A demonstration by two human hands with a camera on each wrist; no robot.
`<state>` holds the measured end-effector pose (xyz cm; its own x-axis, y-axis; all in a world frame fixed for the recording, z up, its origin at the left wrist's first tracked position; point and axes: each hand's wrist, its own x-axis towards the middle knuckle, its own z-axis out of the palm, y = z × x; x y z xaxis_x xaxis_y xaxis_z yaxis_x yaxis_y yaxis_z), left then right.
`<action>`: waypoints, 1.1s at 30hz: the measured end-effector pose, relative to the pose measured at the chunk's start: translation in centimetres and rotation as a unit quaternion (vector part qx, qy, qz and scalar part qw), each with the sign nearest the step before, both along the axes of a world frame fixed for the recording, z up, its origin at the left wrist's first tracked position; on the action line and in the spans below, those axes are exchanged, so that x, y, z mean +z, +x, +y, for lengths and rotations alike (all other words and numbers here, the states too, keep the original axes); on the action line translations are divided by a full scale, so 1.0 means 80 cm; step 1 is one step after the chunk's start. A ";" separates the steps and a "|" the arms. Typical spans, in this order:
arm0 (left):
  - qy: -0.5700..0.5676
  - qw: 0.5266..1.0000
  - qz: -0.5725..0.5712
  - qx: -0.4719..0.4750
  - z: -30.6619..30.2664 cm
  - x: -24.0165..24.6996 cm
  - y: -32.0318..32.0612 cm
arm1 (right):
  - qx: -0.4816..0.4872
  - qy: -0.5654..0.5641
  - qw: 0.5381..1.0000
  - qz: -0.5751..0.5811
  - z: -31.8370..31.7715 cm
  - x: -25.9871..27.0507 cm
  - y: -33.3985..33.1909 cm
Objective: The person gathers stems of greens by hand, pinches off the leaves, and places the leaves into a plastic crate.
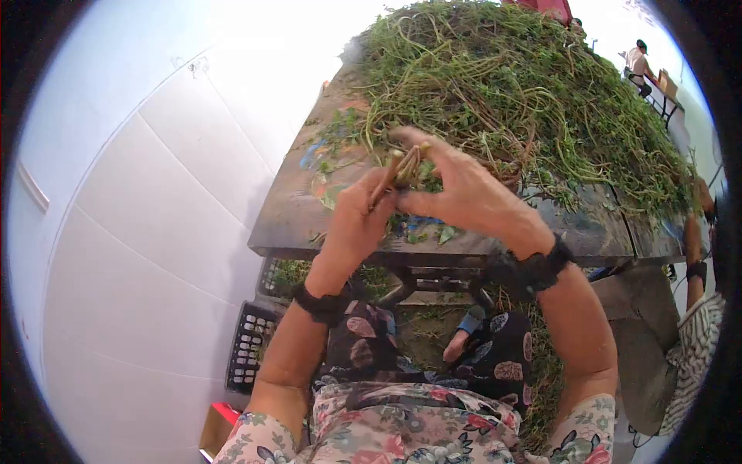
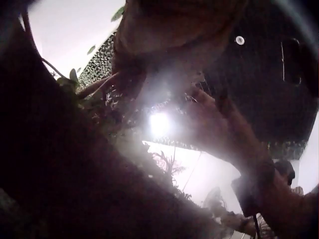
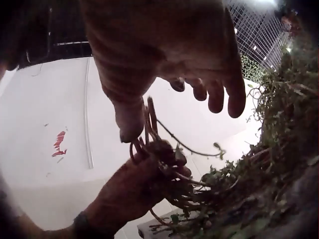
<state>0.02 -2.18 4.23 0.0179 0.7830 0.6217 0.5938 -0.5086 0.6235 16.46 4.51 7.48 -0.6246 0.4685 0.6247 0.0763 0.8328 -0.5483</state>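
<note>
My left hand [image 1: 358,216] grips a small bunch of green plant stems [image 1: 407,164] near the table's front edge, with cut ends sticking up past the fingers. Leafy ends of the bunch trail below the left fist in the right wrist view. Close over those stems is my right hand [image 3: 164,45], fingers spread and fairly straight, its thumb right at the stem tops. Seen from the head, the right hand [image 1: 479,193] faces the left one across the bunch. The left wrist view is dark and shows little of the held stems.
A large heap of leafy vines [image 1: 495,93] covers much of the table [image 1: 286,209]. Black plastic crates [image 1: 249,344] stand low at the left, near a red-edged cardboard box [image 1: 220,429]. Another person's striped sleeve [image 1: 699,340] is at the right; a white wall [image 1: 154,255] runs along the left.
</note>
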 end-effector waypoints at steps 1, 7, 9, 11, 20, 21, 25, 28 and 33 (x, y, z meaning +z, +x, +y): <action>-0.027 0.997 0.042 0.050 -0.004 0.005 0.007 | 0.042 -0.064 0.997 -0.017 0.001 0.000 -0.002; 0.020 0.999 0.027 -0.010 0.017 -0.023 0.006 | 0.010 -0.063 0.997 0.032 -0.019 -0.026 -0.018; 0.051 0.991 0.115 0.033 0.027 -0.031 0.008 | 0.000 -0.170 0.983 0.068 -0.019 -0.026 -0.022; 0.084 0.978 0.171 0.086 0.032 -0.033 0.011 | -0.032 -0.199 0.970 0.138 -0.015 -0.028 -0.023; -0.033 0.961 0.220 0.164 0.034 -0.063 -0.047 | -0.154 -0.018 0.953 0.261 0.087 0.046 0.090; -0.037 0.961 0.221 0.164 0.032 -0.060 -0.045 | -0.099 -0.050 0.939 0.324 0.097 0.053 0.098; -0.057 0.958 0.235 0.155 0.029 -0.048 -0.032 | -0.294 0.053 0.944 0.140 0.160 0.039 0.129; -0.036 0.958 0.232 0.164 0.033 -0.067 -0.047 | -0.333 0.092 0.921 0.182 0.153 0.066 0.138; -0.026 0.984 0.111 0.134 0.031 -0.054 -0.037 | 0.249 -0.204 0.877 0.357 0.163 0.081 0.156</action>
